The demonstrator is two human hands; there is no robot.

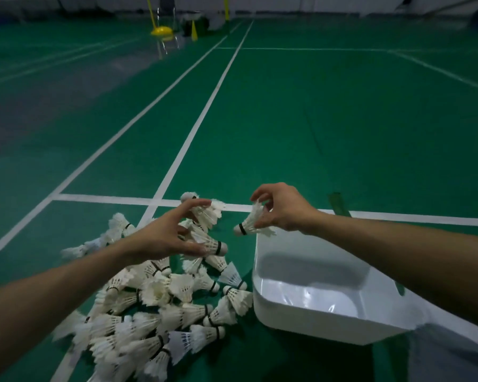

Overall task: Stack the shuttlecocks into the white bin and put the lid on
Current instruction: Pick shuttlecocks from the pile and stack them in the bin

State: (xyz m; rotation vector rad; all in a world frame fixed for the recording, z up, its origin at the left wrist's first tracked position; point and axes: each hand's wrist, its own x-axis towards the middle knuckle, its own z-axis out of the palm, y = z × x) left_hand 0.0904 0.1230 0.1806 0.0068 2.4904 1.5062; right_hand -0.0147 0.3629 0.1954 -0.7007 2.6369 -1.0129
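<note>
A: L to R. Pile of shuttlecocks (160, 304) on green court floor (315, 133), most still loose. Left hand (166, 238) spread wide over pile top, touching one or two; firm hold? can't tell.

B: Right?

A: Right hand (282, 208) pinches single shuttlecock (253, 223) by feathers, just beyond white bin (309, 323) far rim. Bin looks empty. No lid seen. Barely begun.

The bin (309, 312) sits on the court floor (287, 119) with the shuttlecock heap (160, 299) just left of it, the left hand (166, 238) above the heap's far end, and the right hand (282, 208) holding one shuttlecock (253, 223) over the bin's far-left corner.
</note>
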